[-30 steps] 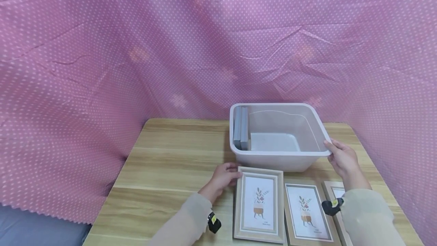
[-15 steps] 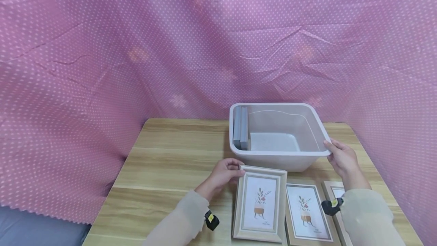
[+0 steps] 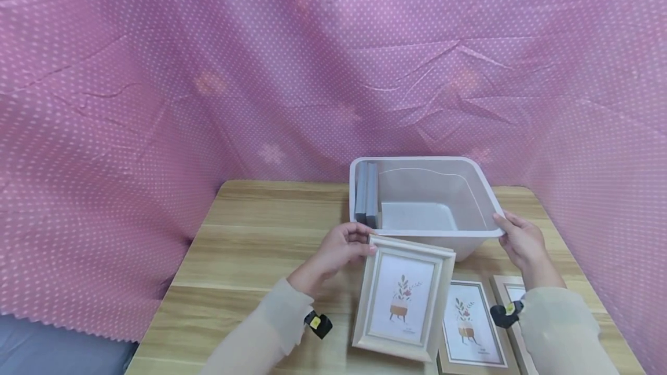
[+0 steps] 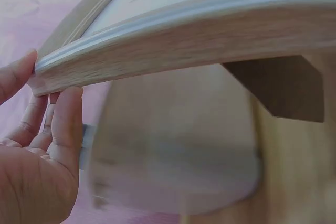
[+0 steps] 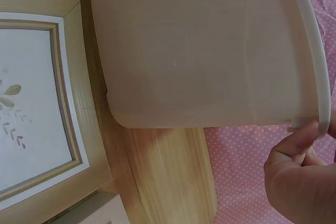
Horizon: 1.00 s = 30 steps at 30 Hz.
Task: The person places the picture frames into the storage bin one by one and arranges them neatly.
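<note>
My left hand [image 3: 339, 249] pinches the upper left corner of a light wooden picture frame [image 3: 401, 300] that has a potted-plant print. The frame is lifted and tilted; in the left wrist view its back stand [image 4: 283, 85] sticks out below the side edge. With thumb and fingers my right hand [image 3: 523, 245] grips the near right corner of a pale plastic tub [image 3: 427, 233]. Two grey-edged flat pieces [image 3: 367, 195] stand on edge along the tub's left wall. The right wrist view shows the tub's outer wall [image 5: 199, 51] and the right hand's pinch on its rim.
A second picture frame [image 3: 471, 326] lies flat right of the lifted one. Another frame [image 3: 513, 294] is partly hidden under the right forearm. All stand on a wood-grain table [image 3: 250, 259] with a pink dotted cloth [image 3: 292, 74] behind and at the sides.
My left hand has raised the picture frame off the table, shifting it up and right towards the tub and tilting it. The right hand and the tub have hardly moved.
</note>
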Tool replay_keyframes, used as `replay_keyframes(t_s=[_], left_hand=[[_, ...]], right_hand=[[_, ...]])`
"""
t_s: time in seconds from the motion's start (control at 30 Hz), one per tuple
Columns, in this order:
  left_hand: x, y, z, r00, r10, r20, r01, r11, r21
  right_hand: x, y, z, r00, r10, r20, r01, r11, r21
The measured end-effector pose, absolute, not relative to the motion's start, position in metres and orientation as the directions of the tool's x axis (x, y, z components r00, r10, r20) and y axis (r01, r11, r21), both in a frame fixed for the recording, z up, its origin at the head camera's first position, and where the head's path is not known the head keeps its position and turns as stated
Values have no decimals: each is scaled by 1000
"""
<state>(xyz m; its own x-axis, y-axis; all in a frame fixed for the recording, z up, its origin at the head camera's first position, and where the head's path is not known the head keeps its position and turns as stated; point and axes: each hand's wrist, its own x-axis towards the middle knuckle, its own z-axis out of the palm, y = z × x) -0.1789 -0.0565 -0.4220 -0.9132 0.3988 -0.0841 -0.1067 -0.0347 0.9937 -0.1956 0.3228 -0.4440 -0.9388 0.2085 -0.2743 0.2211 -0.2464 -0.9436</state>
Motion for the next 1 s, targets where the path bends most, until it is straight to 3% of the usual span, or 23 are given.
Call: replay_keyframes(t_s=[0.17, 0.37, 0.73, 1.0], left_hand=[[-186, -61, -389, -907, 420, 14, -26, -90, 996], [-194, -62, -354, -929, 352, 111, 47, -186, 981], [-200, -45, -318, -976, 83, 200, 161, -338, 927], [-199, -29, -317, -966, -124, 228, 259, -405, 877]], right_hand=[[-195, 322, -442, -935, 215, -283, 240, -208, -948], [-195, 322, -442, -929, 231, -290, 252, -181, -951], [-195, 321, -442, -920, 238, -312, 271, -192, -943], [-194, 322, -443, -927, 228, -296, 249, -213, -945]])
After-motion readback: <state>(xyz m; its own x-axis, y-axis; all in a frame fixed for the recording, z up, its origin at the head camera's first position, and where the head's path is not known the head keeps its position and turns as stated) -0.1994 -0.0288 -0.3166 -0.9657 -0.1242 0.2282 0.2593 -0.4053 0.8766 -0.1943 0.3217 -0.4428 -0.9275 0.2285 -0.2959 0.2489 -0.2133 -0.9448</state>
